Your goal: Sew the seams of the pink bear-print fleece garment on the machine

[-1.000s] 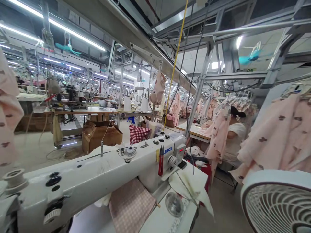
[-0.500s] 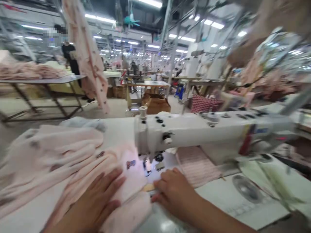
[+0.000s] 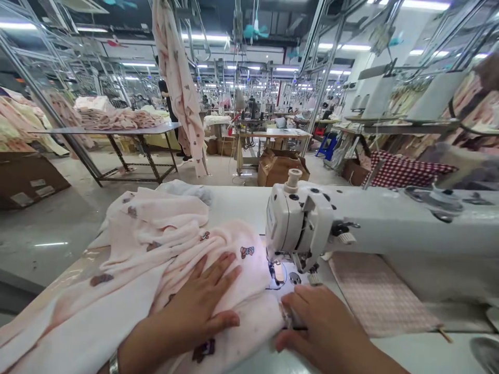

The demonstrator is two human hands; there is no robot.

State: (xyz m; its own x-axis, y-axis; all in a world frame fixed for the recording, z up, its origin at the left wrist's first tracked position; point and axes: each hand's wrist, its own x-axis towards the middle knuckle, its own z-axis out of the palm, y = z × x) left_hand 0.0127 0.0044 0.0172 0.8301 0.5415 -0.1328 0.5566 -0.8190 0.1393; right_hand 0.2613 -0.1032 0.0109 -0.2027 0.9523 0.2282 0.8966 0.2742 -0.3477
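- The left hand point(image 3: 195, 306) lies flat, fingers spread, pressing the pink cloth point(image 3: 163, 244) to the table point(image 3: 409, 353); it clasps nothing.
- The right hand point(image 3: 323, 324) curls at the cloth's edge just before the needle point(image 3: 277, 270), fingertips pinching the hem; its grip looks closed on the fabric, though the exact hold is partly hidden.
- Half a second ago both hands sat lower and left in a blurred view; a second ago the camera looked away toward the room, no hands showing. Now the view has steadied on the work, suggesting the seam is about to run.
- The cloth lies bunched left of the machine point(image 3: 304, 223), its lit edge under the head.
- A checked mat point(image 3: 374, 291) rests right of the needle.
- Beyond, a hanging garment point(image 3: 179, 78), boxes point(image 3: 280, 163) and stacked pieces point(image 3: 113, 119) fill the floor.
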